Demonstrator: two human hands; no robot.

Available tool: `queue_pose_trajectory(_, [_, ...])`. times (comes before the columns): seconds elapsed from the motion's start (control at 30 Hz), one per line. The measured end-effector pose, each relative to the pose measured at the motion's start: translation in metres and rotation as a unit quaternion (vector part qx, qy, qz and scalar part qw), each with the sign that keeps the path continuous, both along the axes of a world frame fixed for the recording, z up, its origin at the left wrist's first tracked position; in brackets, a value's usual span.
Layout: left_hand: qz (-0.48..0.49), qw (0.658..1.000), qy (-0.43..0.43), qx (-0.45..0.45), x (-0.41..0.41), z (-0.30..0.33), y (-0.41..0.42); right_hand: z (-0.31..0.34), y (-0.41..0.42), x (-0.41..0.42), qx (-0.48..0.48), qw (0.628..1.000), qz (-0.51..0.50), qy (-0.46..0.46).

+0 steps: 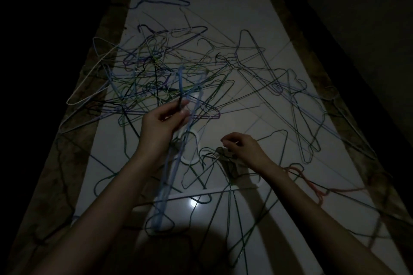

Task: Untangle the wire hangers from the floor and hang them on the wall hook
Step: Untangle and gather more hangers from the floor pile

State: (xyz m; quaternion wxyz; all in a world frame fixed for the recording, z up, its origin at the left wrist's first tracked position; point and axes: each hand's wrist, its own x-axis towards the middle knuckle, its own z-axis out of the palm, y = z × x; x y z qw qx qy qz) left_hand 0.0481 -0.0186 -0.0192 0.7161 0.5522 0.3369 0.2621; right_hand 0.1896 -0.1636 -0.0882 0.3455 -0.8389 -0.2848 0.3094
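Hangers (169, 78) lie tangled across the pale floor (234, 18), densest at upper left. Left hand (165, 118) pinches a dark wire end and carries a light-blue hanger (172, 163); its long axis runs from near the body up toward the pile, slightly tilted right. Which end is its hook: cannot tell. Right hand (241, 147) has fingers curled at a cluster of hooks; grip unclear in the dim light. Judgement: lift slowly along that axis and free crossings one by one. Wall hook not visible.

A pale glossy tiled floor (234, 18) carries a tangled spread of coloured wire hangers (161, 69).
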Motion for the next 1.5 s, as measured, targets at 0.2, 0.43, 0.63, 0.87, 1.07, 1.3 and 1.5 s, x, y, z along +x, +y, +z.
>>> queue_pose_trajectory(0.2, [-0.008, 0.999, 0.013, -0.034, -0.010, -0.003, 0.008, -0.032, 0.012, 0.008, -0.103, 0.988, 0.071, -0.094])
queue_pose_trajectory(0.43, [0.031, 0.998, 0.043, -0.037, -0.015, -0.013, 0.024, -0.028, 0.008, -0.007, -0.087, 0.981, 0.150, -0.089])
queue_pose_trajectory(0.63, [0.029, 0.997, 0.076, -0.010, -0.015, -0.019, 0.026, -0.033, 0.023, 0.004, -0.089, 0.971, 0.163, -0.147])
queue_pose_trajectory(0.87, [0.000, 0.997, 0.049, -0.054, -0.017, -0.015, 0.021, -0.051, 0.031, 0.034, -0.132, 0.949, 0.117, -0.261])
queue_pose_trajectory(1.07, [0.006, 0.997, 0.045, -0.055, -0.021, -0.013, 0.022, -0.057, 0.038, 0.034, -0.124, 0.964, 0.078, -0.221])
queue_pose_trajectory(1.3, [0.024, 0.998, 0.030, -0.045, -0.021, -0.009, 0.029, -0.021, 0.040, 0.044, -0.128, 0.935, 0.115, -0.311])
queue_pose_trajectory(1.5, [0.031, 0.999, 0.025, -0.032, -0.020, -0.005, 0.029, -0.003, 0.034, 0.047, -0.161, 0.919, 0.164, -0.321])
